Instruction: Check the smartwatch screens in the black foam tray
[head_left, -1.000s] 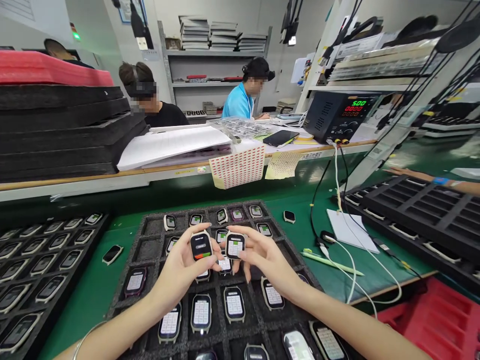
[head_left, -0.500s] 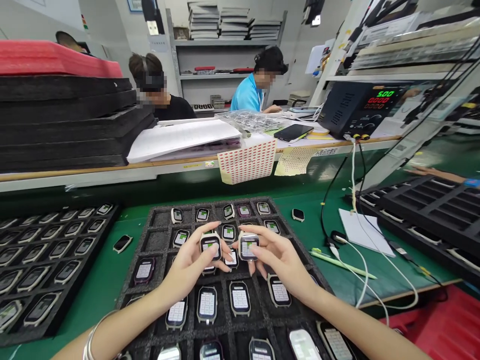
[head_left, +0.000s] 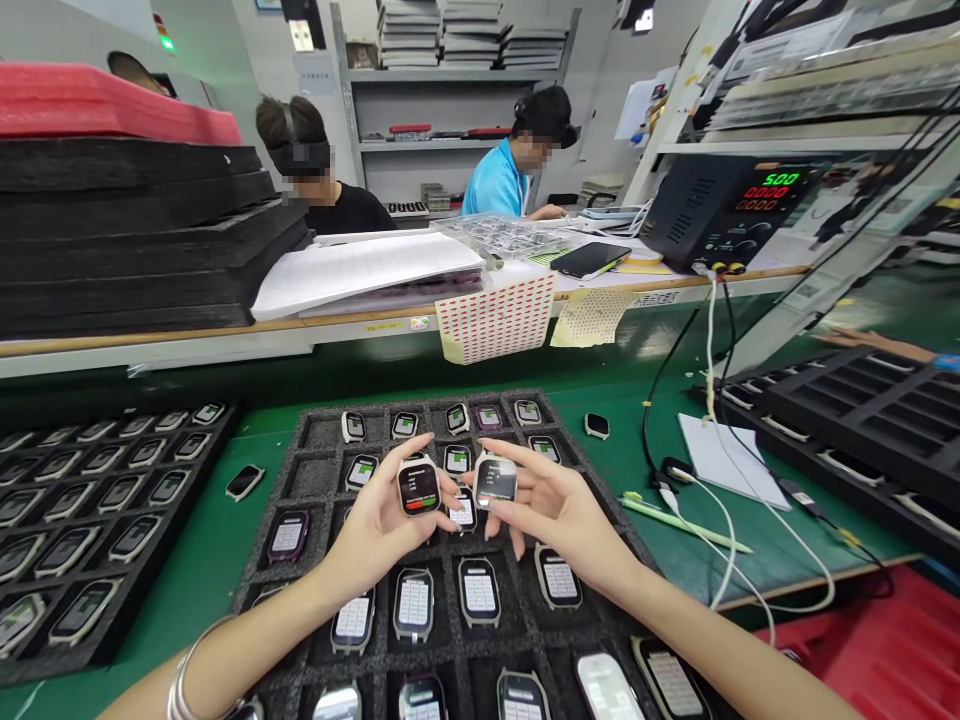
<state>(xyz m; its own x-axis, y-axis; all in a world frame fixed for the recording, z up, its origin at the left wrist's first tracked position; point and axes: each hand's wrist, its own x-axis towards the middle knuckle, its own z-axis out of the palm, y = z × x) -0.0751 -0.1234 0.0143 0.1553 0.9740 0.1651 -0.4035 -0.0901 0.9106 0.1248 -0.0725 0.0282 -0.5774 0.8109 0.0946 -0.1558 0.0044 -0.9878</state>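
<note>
A smartwatch without a strap [head_left: 418,489] is held upright between the fingers and thumb of my left hand [head_left: 379,515]. Its lit dark screen shows text, with red and green along the bottom. My right hand [head_left: 559,510] grips a second strapless smartwatch [head_left: 496,480], whose screen also shows text on a dark ground and a red patch below. Both watches are side by side above a black foam tray [head_left: 311,440] with several more watches in its compartments. Most of those show a white grid or a partly green screen.
Another foam tray of watches [head_left: 90,600] lies at the left. Single watches rest on the green mat beside the middle tray. At right are a white pad [head_left: 731,460], a green pen [head_left: 686,523], cables and stacked black trays [head_left: 862,420]. Two people sit beyond the shelf, near a power supply [head_left: 724,215].
Both held watches have switched from white-and-green screens to dark screens with text and coloured bottoms. My thumbs have moved down off the screens to the lower edges.
</note>
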